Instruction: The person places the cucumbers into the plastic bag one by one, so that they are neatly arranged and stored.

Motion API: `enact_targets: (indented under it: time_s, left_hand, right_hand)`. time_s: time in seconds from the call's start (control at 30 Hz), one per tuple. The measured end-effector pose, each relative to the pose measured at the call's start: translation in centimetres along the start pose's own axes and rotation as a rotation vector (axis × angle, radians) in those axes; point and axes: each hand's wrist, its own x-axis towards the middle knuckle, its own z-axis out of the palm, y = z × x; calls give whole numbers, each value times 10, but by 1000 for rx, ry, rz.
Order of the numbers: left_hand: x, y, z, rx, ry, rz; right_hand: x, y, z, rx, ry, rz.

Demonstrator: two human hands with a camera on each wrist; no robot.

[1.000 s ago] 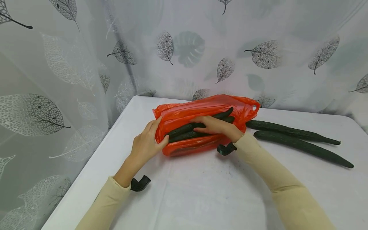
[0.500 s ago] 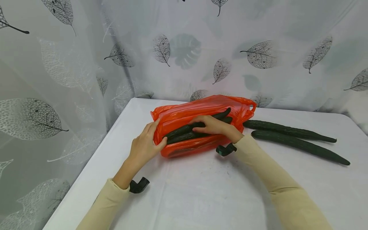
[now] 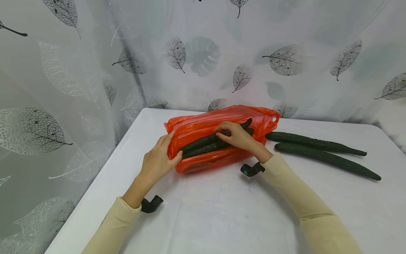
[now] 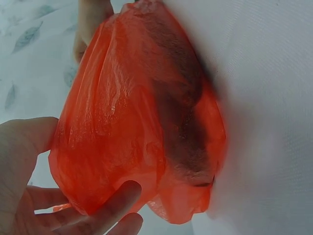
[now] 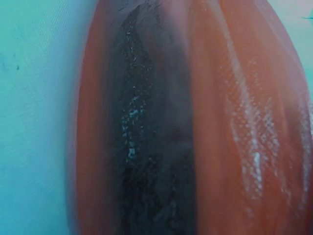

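A red plastic bag (image 3: 206, 121) lies on its side on the table. Two dark green cucumbers (image 3: 203, 141) lie side by side in its opening, and a dark shape shows through the bag's lower wall in the left wrist view. My left hand (image 3: 156, 162) spans the bag's left end, its fingers and thumb extended; the left wrist view has these fingers (image 4: 117, 203) against the red plastic. Just above the cucumbers, my right hand (image 3: 236, 137) has loosely bent fingers with a gap to the thumb, holding nothing. The right wrist view shows only the bag (image 5: 234, 122) and the dark shape.
Two more long cucumbers, an upper one (image 3: 314, 143) and a lower one (image 3: 326, 158), lie on the white-covered table (image 3: 215, 215) right of the bag. A leaf-patterned curtain (image 3: 203, 84) hangs behind and at the left. A black device (image 3: 252, 169) is at my right wrist.
My right hand has let go of the cucumbers and risen slightly off them. My left hand stays at the bag's left end. The whole view has shifted slightly.
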Motion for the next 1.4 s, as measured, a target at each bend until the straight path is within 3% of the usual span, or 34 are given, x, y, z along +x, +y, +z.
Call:
enact_targets:
  time_s: [0.37,0.57,0.93,1.4]
  left_hand:
    - [0,-1,1,3,21,19]
    - [1,0,1,4,28,28]
    - [0,0,-1,7,-2,6]
    - [0,1,0,-1,-3,14]
  right_hand:
    - [-16,-2,-6,53,53,-37]
    - [-29,-3,-13,60,93,18]
    - [-44,-5,-30,26,118,43]
    - [-72,-3,-52,-6,177,15]
